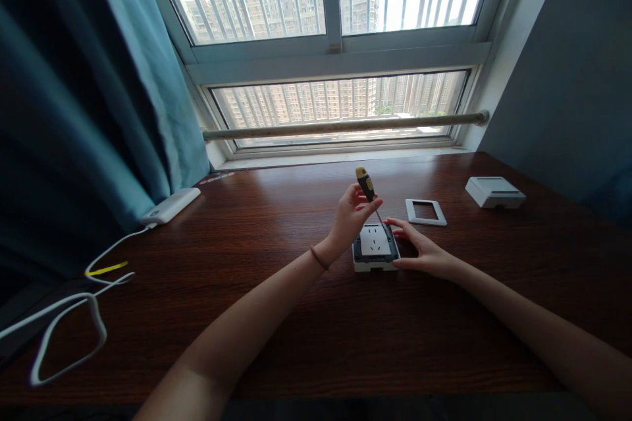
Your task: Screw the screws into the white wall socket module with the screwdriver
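Observation:
A white wall socket (374,241) with a dark inner frame sits in a white box on the brown table. My left hand (351,217) grips a yellow and black screwdriver (365,182) above it. The screwdriver leans, its shaft running down to the right side of the socket's dark frame. Against the right edge of the box, my right hand (419,250) holds the socket with fingers at the upper right and lower right corners. Behind my right hand lies a loose white frame (426,212), flat on the table.
A second white box (495,192) stands at the back right of the table (276,210). At the left are a white power strip (172,206), a looped white cable (99,335) and a yellow strip (109,269). A blue curtain (143,78) hangs beside the window.

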Demonstrator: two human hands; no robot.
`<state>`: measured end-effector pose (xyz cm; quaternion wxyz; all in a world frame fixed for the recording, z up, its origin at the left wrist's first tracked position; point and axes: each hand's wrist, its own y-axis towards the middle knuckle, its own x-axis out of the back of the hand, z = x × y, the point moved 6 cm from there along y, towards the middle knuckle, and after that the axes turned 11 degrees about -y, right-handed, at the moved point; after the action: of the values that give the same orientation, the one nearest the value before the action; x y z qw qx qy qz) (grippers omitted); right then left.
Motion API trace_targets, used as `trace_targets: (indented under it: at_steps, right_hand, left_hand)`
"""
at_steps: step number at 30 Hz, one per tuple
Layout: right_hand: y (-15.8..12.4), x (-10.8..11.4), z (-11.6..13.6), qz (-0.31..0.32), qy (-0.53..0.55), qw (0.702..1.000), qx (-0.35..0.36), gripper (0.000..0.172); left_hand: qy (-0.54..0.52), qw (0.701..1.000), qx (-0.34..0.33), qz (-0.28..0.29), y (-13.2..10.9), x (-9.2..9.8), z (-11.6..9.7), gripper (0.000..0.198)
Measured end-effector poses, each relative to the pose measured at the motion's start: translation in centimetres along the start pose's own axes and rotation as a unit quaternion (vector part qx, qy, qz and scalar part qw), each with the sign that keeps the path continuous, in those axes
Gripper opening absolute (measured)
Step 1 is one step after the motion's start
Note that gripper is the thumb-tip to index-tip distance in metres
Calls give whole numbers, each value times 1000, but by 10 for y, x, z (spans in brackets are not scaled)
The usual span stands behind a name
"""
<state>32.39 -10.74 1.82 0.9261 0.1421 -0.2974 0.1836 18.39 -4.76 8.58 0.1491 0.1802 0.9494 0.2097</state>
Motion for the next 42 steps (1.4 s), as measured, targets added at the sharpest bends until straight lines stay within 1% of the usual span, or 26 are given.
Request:
trace_targets:
  at_steps: [2, 3, 9, 16, 19, 23, 28, 31, 35, 42]
  right_hand:
    - [0, 0, 0, 3, 3, 1000, -8, 82]
    - [0, 0, 0, 4, 6, 1000, -12, 82]
    - [0, -2, 1, 9, 19, 1000, -14, 81]
    - [1, -2, 0, 14, 25, 999, -15, 79]
    - [1, -2, 1, 17, 33, 999, -16, 77]
    - [1, -2, 2, 16, 33, 999, -15, 76]
    - [1, -1, 0, 13, 28, 999, -12, 78]
    - [1, -2, -3, 12, 28, 999, -16, 78]
    - [2, -2, -5, 5, 27, 999, -20, 78]
    - [3, -2, -5, 3, 31, 999, -9, 79]
  left_hand:
    - [31, 999, -7, -18, 0, 4, 1, 28]
    - [33, 999, -5, -17, 1, 4, 1, 28]
    - [-13, 999, 33, 8, 1, -1, 1, 29]
    - [-56, 997, 32, 43, -2, -8, 0, 27]
    - [-60, 997, 26, 44, -3, -9, 0, 26]
    - [-64, 997, 37, 37, -3, -9, 1, 27]
    - [-2, 1000, 19, 4, -2, -3, 1, 32]
    - [5, 1000, 23, 8, -1, -2, 3, 31]
    - [-29, 999, 46, 5, 0, -1, 8, 32]
    - [-57, 997, 45, 37, -1, -5, 7, 29]
